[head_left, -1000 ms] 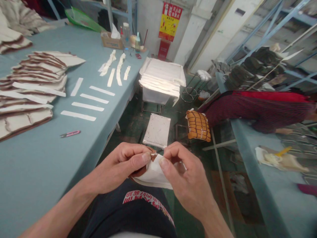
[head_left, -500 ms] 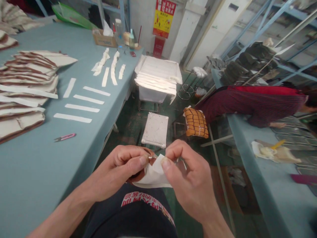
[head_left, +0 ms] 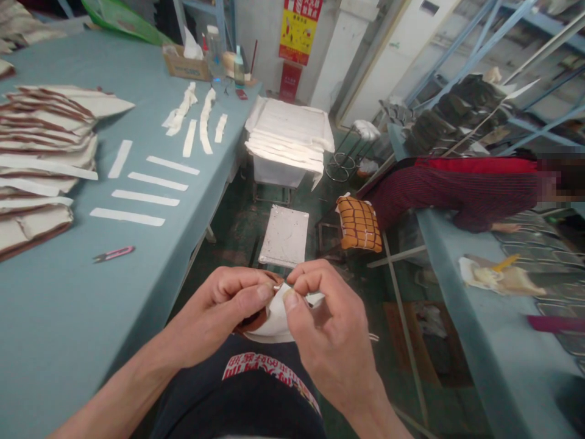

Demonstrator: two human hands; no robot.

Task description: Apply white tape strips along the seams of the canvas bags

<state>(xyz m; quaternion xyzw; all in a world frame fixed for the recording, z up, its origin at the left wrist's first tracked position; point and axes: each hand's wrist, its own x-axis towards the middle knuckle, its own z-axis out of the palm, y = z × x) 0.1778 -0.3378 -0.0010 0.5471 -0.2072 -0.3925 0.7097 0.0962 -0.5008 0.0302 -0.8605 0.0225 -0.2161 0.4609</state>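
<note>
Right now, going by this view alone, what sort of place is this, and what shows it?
Probably a sewing workshop: snips and white strips lie on the table near stacked brown and white pieces.

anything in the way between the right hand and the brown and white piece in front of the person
Nothing visible: the right hand pinches the white part of the brown and white piece directly, and the left hand grips it at the brown side. The hands hide some of it.

Matt white cloth (head_left: 278, 318) (smooth-looking)
</note>
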